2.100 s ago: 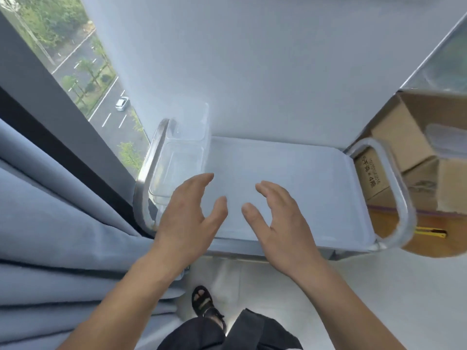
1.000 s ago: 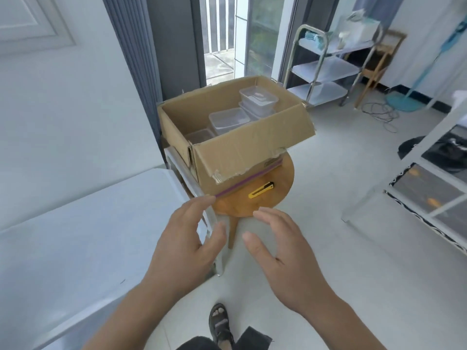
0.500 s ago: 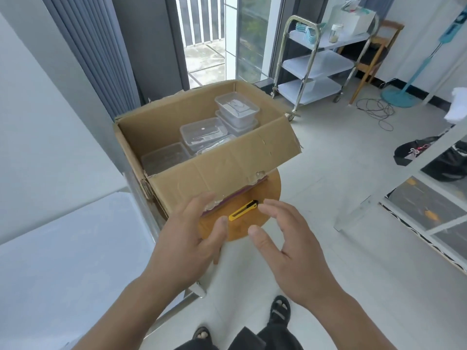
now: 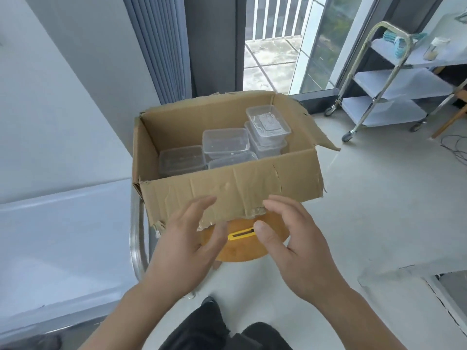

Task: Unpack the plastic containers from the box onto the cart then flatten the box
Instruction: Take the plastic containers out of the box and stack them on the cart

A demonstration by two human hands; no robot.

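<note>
An open cardboard box [image 4: 252, 183] stands on a round wooden stool [image 4: 242, 251], its near flap folded out toward me. Inside lie several clear plastic containers [image 4: 225, 141], one stack [image 4: 267, 125] rising at the back right. The cart's white top shelf [image 4: 63, 236] lies to the left, its metal handle [image 4: 135, 238] beside the box. My left hand [image 4: 187, 246] and my right hand [image 4: 293, 243] hover empty just below the near flap, fingers spread and relaxed, palms facing each other.
A yellow utility knife [image 4: 241, 234] lies on the stool between my thumbs. A second metal cart [image 4: 394, 79] with shelves stands at the far right. A grey curtain [image 4: 161, 46] and a balcony door are behind the box. Tiled floor spreads to the right.
My view swung from the cart shelf with a container on it to the box. Both empty hands came up close under the box's near flap.
</note>
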